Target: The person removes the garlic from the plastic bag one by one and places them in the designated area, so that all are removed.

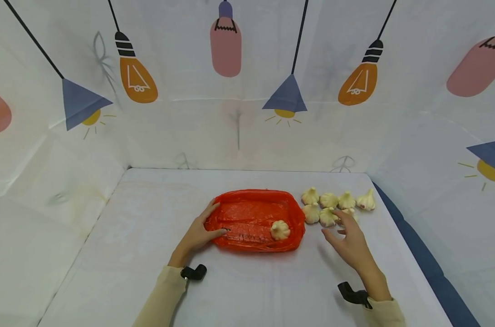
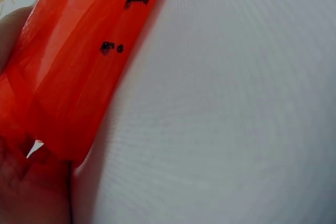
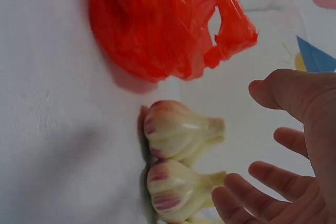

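Observation:
A red plastic bag [image 1: 255,246] lies spread wide on the table, its rim rolled into a tray-like shape. One garlic bulb [image 1: 280,230] sits inside, toward the right end. My left hand [image 1: 200,231] grips the bag's left rim, thumb on the inner side and fingers outside. In the left wrist view, black print shows on the bag's side [image 2: 84,72]. To the right of the bag, several garlic bulbs [image 1: 311,212] stand in two rows. My right hand [image 1: 351,245] hovers at the front row, fingers apart and holding nothing. Purple-streaked bulbs [image 3: 181,129] appear beside it in the right wrist view.
The white table [image 1: 251,290] carries the bag and bulbs. A pale cloth with printed lamps [image 1: 288,95] hangs behind and at both sides. Dark blue material [image 1: 419,250] runs along the table's right edge.

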### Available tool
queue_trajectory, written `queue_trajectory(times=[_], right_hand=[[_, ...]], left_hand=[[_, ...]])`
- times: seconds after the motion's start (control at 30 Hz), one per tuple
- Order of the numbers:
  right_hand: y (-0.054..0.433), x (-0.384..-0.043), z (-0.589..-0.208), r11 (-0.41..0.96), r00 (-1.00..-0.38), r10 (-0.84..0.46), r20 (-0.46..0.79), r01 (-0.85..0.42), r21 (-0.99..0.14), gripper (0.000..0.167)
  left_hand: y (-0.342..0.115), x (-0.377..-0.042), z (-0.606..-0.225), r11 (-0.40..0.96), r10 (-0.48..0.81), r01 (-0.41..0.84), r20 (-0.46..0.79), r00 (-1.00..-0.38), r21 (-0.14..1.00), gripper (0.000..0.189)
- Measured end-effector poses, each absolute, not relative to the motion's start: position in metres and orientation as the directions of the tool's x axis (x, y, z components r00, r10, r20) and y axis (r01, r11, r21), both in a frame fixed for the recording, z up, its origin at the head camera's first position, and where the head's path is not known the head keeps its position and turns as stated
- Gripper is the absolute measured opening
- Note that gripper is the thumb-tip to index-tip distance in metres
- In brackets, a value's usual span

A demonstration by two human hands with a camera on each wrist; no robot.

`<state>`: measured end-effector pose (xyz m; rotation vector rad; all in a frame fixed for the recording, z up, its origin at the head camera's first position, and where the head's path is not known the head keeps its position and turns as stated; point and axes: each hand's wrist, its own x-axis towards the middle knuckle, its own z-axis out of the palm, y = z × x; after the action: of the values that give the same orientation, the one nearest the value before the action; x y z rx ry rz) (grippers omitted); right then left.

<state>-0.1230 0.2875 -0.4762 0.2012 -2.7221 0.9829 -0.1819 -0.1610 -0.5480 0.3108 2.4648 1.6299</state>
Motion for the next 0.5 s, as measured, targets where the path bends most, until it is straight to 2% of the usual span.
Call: queue_trajectory(times=[0.2,0.5], right_hand=[[0.275,-0.134,-0.471,0.756,-0.922,-0.158,0.353,-0.343,-0.558,0.062],[0.257,-0.152,-0.45,0.727,-0.903,-0.249,0.35,-0.413,-0.549,0.059]], left_hand=[[-0.161,-0.182,-0.547,0.381,0.265,0.072,-0.034,-0.964,0.922,0.095],[-0.161,-0.182,-0.548,0.378,0.261,0.058,-0.046,-0.964,0.924,0.096]])
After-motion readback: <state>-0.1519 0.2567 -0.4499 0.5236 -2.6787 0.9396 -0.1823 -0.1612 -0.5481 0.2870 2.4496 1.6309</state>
